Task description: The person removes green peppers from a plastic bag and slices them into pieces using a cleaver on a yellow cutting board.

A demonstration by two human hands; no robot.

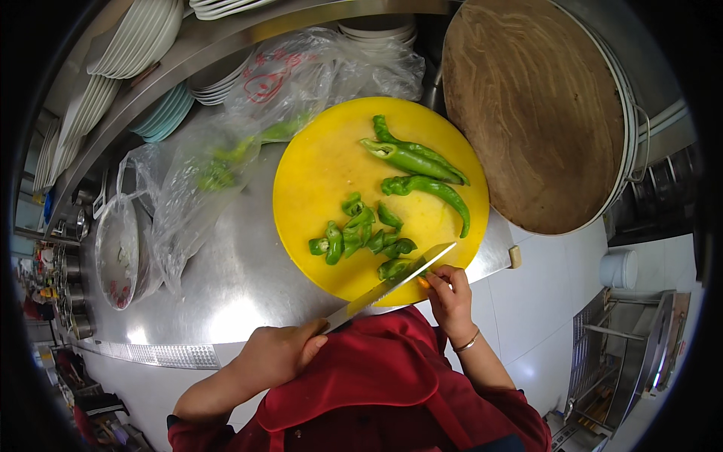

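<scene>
A round yellow cutting board (316, 169) lies on the steel counter before me. My left hand (282, 353) grips the handle of a kitchen knife (390, 285), whose long blade slants up across the board's near edge, over a green pepper (393, 269). At that pepper's right end, which shows a bit of orange, the fingers of my right hand (450, 296) are closed on it, close to the blade. Cut green pepper pieces (358, 226) lie scattered left of the blade. Farther back are a whole green pepper (435, 189) and, above it, more long peppers (412, 160), one with an open end.
A large round wooden chopping block (534, 113) borders the board on the right. Clear plastic bags (192, 198), with green peppers inside, lie to the left. A bag-lined bowl (117, 254) stands farther left. Stacked plates (138, 39) fill the shelf; a white bucket (618, 269) is on the floor.
</scene>
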